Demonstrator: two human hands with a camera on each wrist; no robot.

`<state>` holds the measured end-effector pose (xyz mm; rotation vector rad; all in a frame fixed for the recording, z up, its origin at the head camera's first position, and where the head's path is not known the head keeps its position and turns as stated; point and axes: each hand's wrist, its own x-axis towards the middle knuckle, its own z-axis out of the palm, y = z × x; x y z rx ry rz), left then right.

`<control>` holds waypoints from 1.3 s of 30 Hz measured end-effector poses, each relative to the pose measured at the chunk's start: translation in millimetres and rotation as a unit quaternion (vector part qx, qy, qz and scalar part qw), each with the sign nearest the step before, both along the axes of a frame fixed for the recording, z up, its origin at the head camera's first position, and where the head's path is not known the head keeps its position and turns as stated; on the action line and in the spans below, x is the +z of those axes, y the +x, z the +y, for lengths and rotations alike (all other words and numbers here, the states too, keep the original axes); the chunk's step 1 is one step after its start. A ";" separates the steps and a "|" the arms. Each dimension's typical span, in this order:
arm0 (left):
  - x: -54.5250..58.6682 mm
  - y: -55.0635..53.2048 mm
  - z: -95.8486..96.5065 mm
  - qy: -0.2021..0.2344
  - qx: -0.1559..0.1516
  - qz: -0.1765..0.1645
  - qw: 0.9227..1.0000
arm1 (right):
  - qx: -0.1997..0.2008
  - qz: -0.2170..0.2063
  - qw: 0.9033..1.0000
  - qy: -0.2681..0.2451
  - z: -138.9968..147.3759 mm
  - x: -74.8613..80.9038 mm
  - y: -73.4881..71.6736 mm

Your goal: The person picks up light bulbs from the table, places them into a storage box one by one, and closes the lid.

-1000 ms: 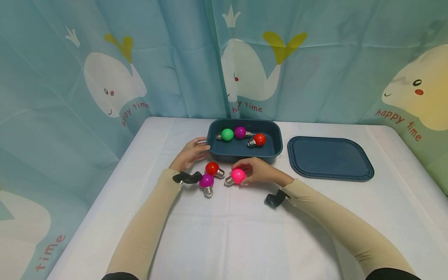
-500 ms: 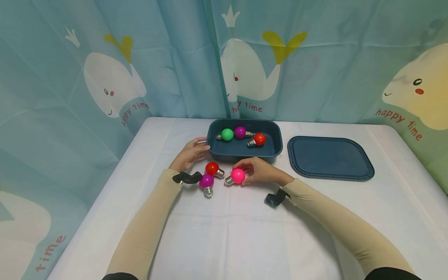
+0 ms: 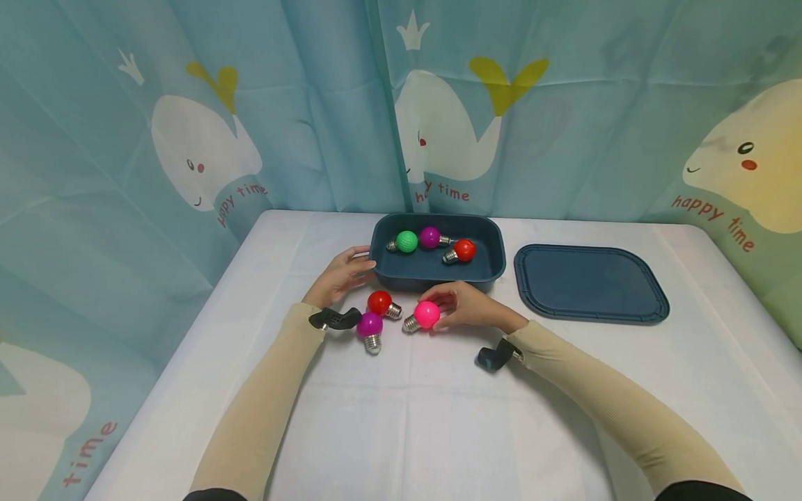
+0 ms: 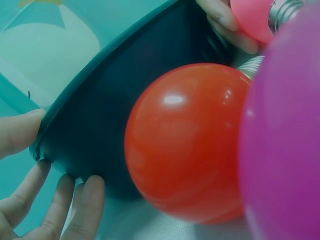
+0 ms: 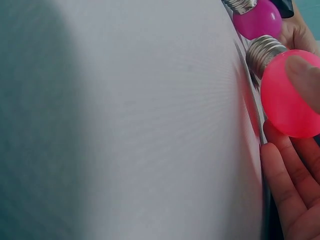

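My right hand [image 3: 462, 306] holds a pink light bulb [image 3: 427, 314], its metal screw base pointing left and down. In the right wrist view the thumb lies over the pink bulb [image 5: 290, 97], with fingers behind it. My left hand [image 3: 341, 276] is at the left end of the dark blue bin [image 3: 438, 280], fingers loosely extended. Its fingertips [image 4: 95, 187] touch the bin's outer wall in the left wrist view. Between the hands, a red bulb [image 3: 379, 302] and a purple bulb [image 3: 370, 324] lie on the table close together.
Inside the bin lie a green bulb [image 3: 407, 241], a purple bulb [image 3: 429, 237] and a red bulb [image 3: 465, 250]. A flat dark blue lid [image 3: 592, 282] lies right of the bin on the white-covered table [image 3: 401, 417]. A whale-print curtain [image 3: 344, 104] hangs behind.
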<state>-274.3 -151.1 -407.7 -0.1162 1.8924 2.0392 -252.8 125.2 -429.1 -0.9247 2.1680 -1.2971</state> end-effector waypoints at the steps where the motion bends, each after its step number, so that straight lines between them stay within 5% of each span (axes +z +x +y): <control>1: -0.2 -0.1 -0.1 0.000 -0.001 0.000 1.000 | 0.000 -0.001 1.000 0.000 0.2 -0.1 0.3; 19: -0.1 -1.0 -1.5 0.003 -0.004 0.001 1.000 | -0.012 -0.005 0.999 -0.039 6.4 10.8 7.5; 39: 0.7 -1.1 -0.9 -0.014 -0.001 -0.001 1.000 | -0.003 0.039 0.999 -0.015 18.5 63.8 1.9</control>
